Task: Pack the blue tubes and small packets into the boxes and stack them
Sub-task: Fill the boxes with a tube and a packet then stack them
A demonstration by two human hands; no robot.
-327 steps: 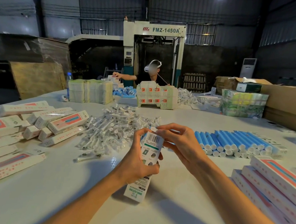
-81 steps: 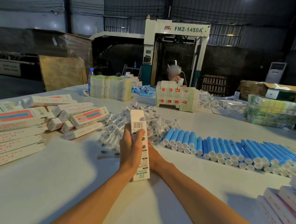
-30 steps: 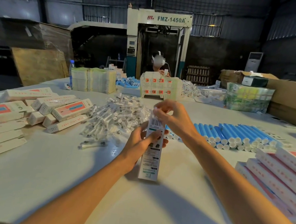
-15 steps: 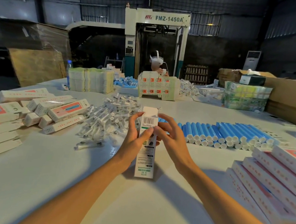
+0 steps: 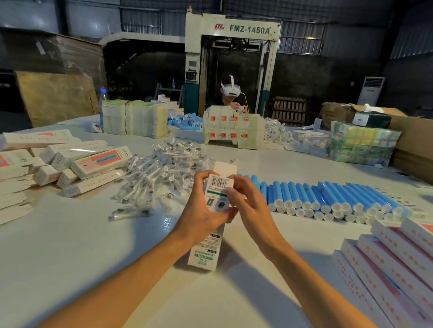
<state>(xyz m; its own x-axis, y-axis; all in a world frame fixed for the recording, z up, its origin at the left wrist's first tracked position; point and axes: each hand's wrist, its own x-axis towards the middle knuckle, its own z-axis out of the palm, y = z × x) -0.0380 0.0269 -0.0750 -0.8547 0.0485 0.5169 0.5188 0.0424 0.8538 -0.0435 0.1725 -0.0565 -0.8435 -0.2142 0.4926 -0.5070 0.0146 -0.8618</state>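
– Boxes (image 5: pixel 403 260), biggest lot: closed ones stacked in steps at the right of the white table (image 5: pixel 58 267), more lying loose at left. We log that?
– Yes. Next the blue tubes (image 5: pixel 337 199), one long row lying side by side, centre right. Then the heap of clear packets (image 5: pixel 164 176), centre left, just behind our hands.
– And the held box (image 5: pixel 205 253)?
– Upright at table centre, lower end seemingly resting on the surface, top flap (image 5: pixel 225 169) standing open. Contents: we cannot tell.
– Grip?
– Our left hand (image 5: pixel 200 216) wraps the middle, fingers and thumb curled round it. Our right hand (image 5: pixel 247 212) pinches the upper end by the barcode, fingertips clamped on the card.
– Handling?
– We judge it light, thin card. Stiff along the folds, soft on the broad faces, so it dents if we squeeze. We take it by the narrow edges mid-length, one hand steadying while the other tucks the flap. Glossy print may slip a little, so a gentle, firm pinch is enough.
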